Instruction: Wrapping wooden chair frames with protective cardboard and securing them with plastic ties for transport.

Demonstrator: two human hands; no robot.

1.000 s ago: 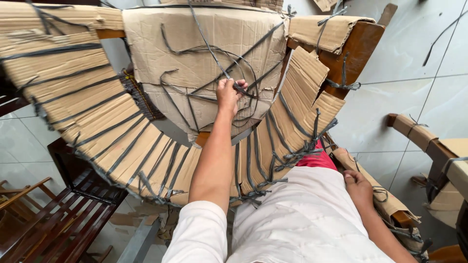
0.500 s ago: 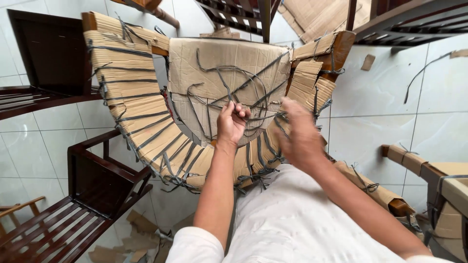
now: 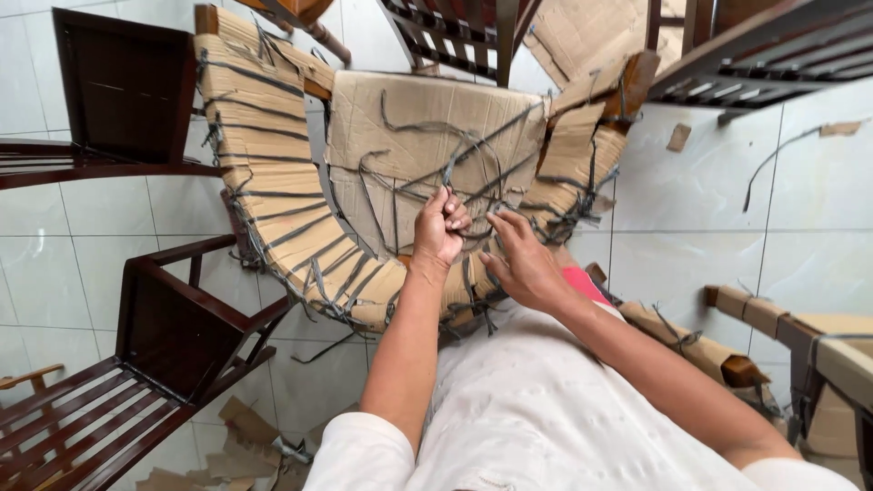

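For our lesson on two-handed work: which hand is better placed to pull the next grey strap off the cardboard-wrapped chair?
Probably the left hand: it is closed around a grey strap over the cardboard. The right hand lies open beside it, fingers spread on the straps, gripping nothing.

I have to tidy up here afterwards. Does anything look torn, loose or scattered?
Yes. The cardboard wrap on the chair is ragged, with grey straps hanging loose where the left hand grips them. Torn cardboard scraps litter the tiled floor, and a stray strap lies to the right.
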